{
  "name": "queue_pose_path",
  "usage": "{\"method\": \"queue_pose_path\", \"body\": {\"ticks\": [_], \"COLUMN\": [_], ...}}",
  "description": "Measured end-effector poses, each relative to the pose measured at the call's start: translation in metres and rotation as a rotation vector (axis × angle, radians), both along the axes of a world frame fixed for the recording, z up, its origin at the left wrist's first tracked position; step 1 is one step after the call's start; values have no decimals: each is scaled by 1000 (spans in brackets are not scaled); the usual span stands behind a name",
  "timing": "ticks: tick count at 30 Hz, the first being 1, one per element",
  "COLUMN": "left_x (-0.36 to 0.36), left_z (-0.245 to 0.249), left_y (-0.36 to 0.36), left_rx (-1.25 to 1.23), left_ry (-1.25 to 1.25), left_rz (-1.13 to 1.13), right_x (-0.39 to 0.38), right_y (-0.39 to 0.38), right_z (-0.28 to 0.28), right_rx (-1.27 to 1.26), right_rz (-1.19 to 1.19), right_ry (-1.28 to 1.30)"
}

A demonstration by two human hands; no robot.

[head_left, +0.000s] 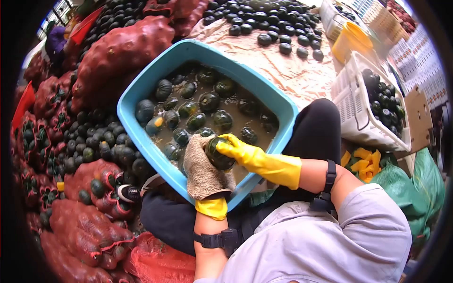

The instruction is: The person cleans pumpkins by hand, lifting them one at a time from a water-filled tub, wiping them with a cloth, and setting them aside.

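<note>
Both my hands are over the near side of a blue tub [248,74] of murky water. A small dark green pumpkin [221,159], wet and shiny, is between them. My right hand [240,152], in a yellow rubber glove, grips it with the fingers over its top right. Wrapped about my left hand [205,170] is a brown fluffy cloth [200,162], pressed against the pumpkin's left side; a yellow cuff shows at the wrist, and the cloth hides the fingers. Several green pumpkins [209,101] float in the water, one with an orange patch [155,125].
Red mesh sacks [120,59] and loose pumpkins [89,141] crowd the left. More pumpkins [269,21] lie on a pale sheet [302,78] beyond the tub. On the right are a white crate [349,96] of pumpkins, a yellow bucket [353,41] and a green bag [401,188].
</note>
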State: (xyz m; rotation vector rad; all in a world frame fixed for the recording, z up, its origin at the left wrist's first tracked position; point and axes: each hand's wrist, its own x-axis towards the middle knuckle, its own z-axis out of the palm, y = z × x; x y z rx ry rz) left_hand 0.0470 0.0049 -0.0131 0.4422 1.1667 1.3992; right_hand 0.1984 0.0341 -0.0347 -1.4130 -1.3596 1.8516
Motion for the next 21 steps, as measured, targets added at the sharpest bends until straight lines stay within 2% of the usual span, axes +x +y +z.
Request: {"method": "queue_pose_path", "body": {"ticks": [1, 2, 3, 4, 6, 9, 10, 12, 13, 14, 16, 17, 18, 19, 20, 21], "left_x": [3, 6, 10, 6, -1, -4, -11, -3, 3, -16, -23, -26, -21, -16, -11, -2], "left_z": [1, 5, 10, 10, 9, 11, 4, 0, 0, -66, -102, -119, -109, -98, -86, -60], "left_y": [5, 11, 16, 20, 21, 26, 26, 28, 28, 30, 23, 20, 15, 9, 3, -5], "left_rx": [-127, -252, -368, -306, -183, -156, -126, -150, -165, 59, 346, 495, 446, 385, 313, 215], "left_ry": [-137, -283, -420, -392, -348, -324, -304, -323, -329, -466, -320, -255, -110, 37, 177, 158], "left_rz": [73, 174, 297, 350, 457, 443, 311, 336, 337, 120, -81, -161, -107, -59, -15, -18], "right_x": [10, 30, 55, 87, 161, 245, 244, 229, 210, 188, 137, 110, 98, 77, 59, 41], "right_y": [2, -3, 0, 20, 37, 75, 78, 83, 82, 81, 85, 86, 83, 78, 80, 81], "right_z": [-27, 8, 42, 19, 45, 42, 51, 73, 83, 85, 56, 27, -28, 7, -25, -52], "right_rx": [-219, -274, -264, -25, 234, 505, 562, 649, 645, 605, 607, 605, 603, 402, 433, 452], "right_rz": [-88, -179, -226, -280, -676, -839, -809, -646, -491, -270, 239, 439, 448, 715, 718, 723], "right_ry": [588, 692, 684, 790, 820, 747, 672, 453, 274, 43, -442, -597, -616, -688, -848, -1008]}}
